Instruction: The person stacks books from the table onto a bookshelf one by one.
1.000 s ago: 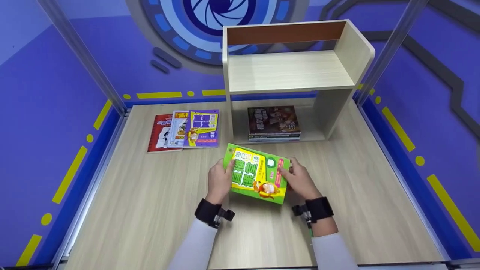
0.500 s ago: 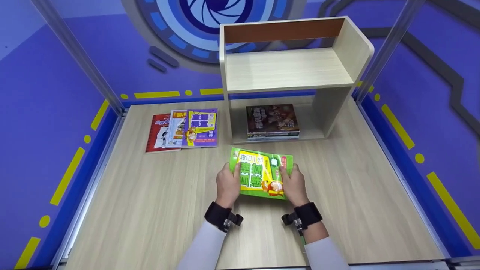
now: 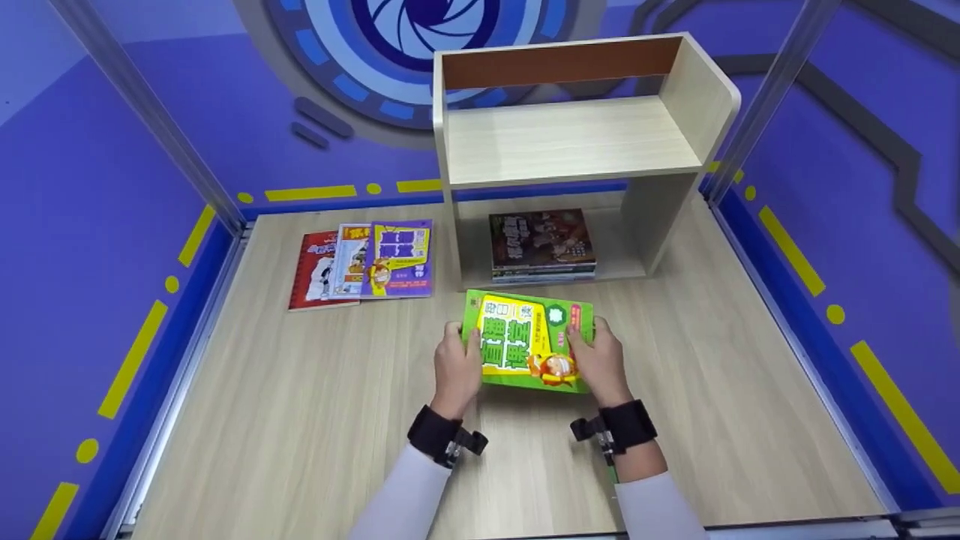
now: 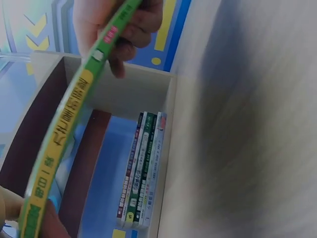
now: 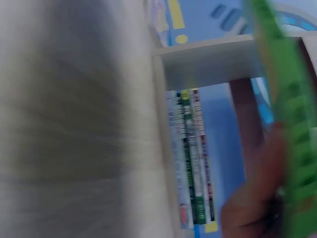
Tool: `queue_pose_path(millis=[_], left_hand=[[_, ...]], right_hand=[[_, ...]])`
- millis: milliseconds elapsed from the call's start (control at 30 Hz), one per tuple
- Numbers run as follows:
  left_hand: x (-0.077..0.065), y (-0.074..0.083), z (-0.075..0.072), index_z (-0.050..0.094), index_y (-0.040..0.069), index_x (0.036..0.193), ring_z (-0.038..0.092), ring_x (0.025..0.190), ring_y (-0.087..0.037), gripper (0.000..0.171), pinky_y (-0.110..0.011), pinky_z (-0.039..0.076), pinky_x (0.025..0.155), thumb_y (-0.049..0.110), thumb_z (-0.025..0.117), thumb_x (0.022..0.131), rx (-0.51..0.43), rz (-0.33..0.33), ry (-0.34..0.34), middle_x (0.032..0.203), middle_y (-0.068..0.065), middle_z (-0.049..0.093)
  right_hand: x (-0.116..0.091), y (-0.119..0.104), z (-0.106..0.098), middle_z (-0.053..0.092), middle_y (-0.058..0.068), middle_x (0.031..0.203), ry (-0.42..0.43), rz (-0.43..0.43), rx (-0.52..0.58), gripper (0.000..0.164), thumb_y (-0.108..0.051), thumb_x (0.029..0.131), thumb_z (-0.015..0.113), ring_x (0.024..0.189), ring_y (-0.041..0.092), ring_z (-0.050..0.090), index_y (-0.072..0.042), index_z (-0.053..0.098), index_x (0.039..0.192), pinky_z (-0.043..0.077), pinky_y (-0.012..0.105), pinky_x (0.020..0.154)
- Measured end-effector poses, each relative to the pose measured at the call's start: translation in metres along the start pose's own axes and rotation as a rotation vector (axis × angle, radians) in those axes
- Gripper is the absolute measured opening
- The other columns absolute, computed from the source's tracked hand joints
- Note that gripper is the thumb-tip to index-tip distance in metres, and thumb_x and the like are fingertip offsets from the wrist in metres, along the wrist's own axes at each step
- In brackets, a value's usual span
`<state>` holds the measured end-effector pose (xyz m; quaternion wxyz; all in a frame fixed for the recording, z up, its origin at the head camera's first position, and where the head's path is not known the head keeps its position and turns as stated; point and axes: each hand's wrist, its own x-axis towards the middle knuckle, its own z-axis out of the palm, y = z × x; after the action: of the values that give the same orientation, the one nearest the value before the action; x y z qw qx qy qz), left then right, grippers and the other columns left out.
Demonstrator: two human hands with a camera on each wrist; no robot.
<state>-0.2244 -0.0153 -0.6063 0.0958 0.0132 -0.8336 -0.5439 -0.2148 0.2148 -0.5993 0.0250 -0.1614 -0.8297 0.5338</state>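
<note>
Between the two hands a green book [image 3: 525, 341] with a yellow cover panel is held up off the table, in front of the shelf. My left hand [image 3: 457, 369] grips its left edge, thumb on the cover. On the opposite edge my right hand [image 3: 602, 364] pinches it the same way. The left wrist view shows the book's thin spine [image 4: 74, 99] slanting across, with fingers at both ends. A blurred green strip of the same book [image 5: 292, 114] appears in the right wrist view beside the right hand [image 5: 255, 198]. Fingers behind the book are hidden in the head view.
A pale wooden two-level shelf [image 3: 574, 142] stands at the back. Its lower level holds a flat stack of books [image 3: 541, 244]. Left of it lie overlapping books: red [image 3: 307, 274], white-blue [image 3: 349, 262] and purple [image 3: 401, 259]. Purple-blue walls enclose the table [image 3: 300, 420].
The green book has shifted slightly right and turned to lie straighter, with its right end higher than a second ago. Both hands keep hold of it and moved with it.
</note>
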Motion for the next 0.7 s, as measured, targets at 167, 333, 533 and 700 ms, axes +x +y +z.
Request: queue_pose_path(millis=[167, 333, 533, 700], left_hand=[[-0.002, 0.016, -0.005, 0.06, -0.001, 0.132, 0.066, 0.087, -0.02, 0.032, -0.033, 0.058, 0.075, 0.014, 0.065, 0.105, -0.055, -0.014, -0.02, 0.104, -0.015, 0.072], [-0.002, 0.036, -0.014, 0.052, -0.005, 0.15, 0.067, 0.115, -0.029, 0.058, -0.044, 0.06, 0.096, 0.012, 0.074, 0.1, -0.044, 0.023, -0.002, 0.133, -0.021, 0.067], [0.003, 0.043, -0.017, 0.054, -0.004, 0.151, 0.071, 0.102, -0.026, 0.064, -0.036, 0.063, 0.081, 0.01, 0.08, 0.095, -0.032, 0.117, 0.037, 0.146, -0.022, 0.064], [0.014, 0.06, -0.021, 0.064, -0.003, 0.142, 0.071, 0.124, -0.035, 0.053, -0.039, 0.062, 0.099, 0.013, 0.081, 0.094, -0.031, 0.26, 0.047, 0.148, -0.025, 0.062]], right_hand=[[-0.008, -0.014, -0.012, 0.057, 0.024, 0.148, 0.024, 0.018, 0.02, 0.067, -0.022, 0.103, 0.068, 0.126, 0.033, 0.061, -0.001, 0.04, 0.16, 0.053, 0.046, 0.105], [-0.012, -0.023, -0.02, 0.049, 0.021, 0.159, 0.079, -0.056, 0.151, 0.069, -0.012, 0.1, 0.073, 0.122, 0.036, 0.068, 0.0, 0.042, 0.16, 0.063, 0.029, 0.085], [-0.014, -0.026, -0.025, 0.054, 0.02, 0.159, 0.152, -0.224, 0.313, 0.062, -0.002, 0.098, 0.074, 0.123, 0.037, 0.07, 0.0, 0.051, 0.155, 0.061, 0.016, 0.078], [-0.012, -0.039, -0.035, 0.052, 0.024, 0.159, 0.186, -0.296, 0.401, 0.05, 0.002, 0.099, 0.07, 0.14, 0.034, 0.06, 0.003, 0.059, 0.147, 0.057, 0.012, 0.089]])
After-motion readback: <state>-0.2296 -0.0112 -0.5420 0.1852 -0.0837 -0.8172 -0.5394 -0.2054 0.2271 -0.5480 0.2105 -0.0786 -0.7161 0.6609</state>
